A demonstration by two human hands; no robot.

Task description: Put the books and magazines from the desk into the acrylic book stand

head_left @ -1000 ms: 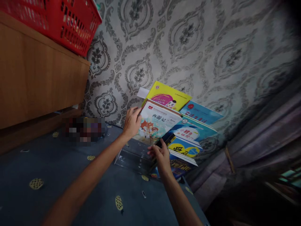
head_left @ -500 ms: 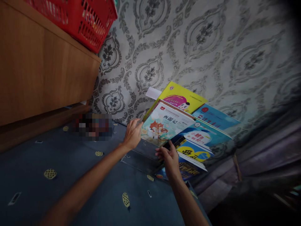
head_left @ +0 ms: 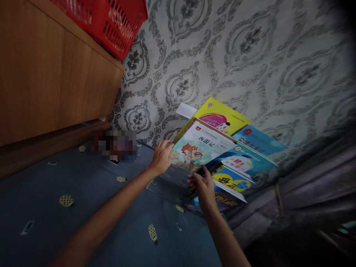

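Observation:
Several children's books lean in overlapping rows against the wall. My left hand (head_left: pixel 162 157) is closed on the left edge of a pale book with a fox-like figure on its cover (head_left: pixel 191 150). Behind that book rises a yellow book (head_left: pixel 214 111). My right hand (head_left: pixel 203 182) has its fingers bent at the dark lower edge of the row; what they grip is hidden. Close to it are a blue book with a white oval (head_left: pixel 239 162), a yellow-and-blue book (head_left: pixel 230 180) and a dark blue book (head_left: pixel 226 200). A light blue book (head_left: pixel 253 140) stands at the back right.
A dark blue patterned cloth (head_left: pixel 111 218) covers the surface below. On the left is a wooden cabinet (head_left: pixel 55 81) with a red plastic basket (head_left: pixel 116 33) on top. Grey curtain-like fabric (head_left: pixel 258 222) hangs at the right. A blurred patch (head_left: pixel 114 145) lies near the wall.
The whole view has shifted slightly, so everything sits a little further right. Both hands keep their places at the books.

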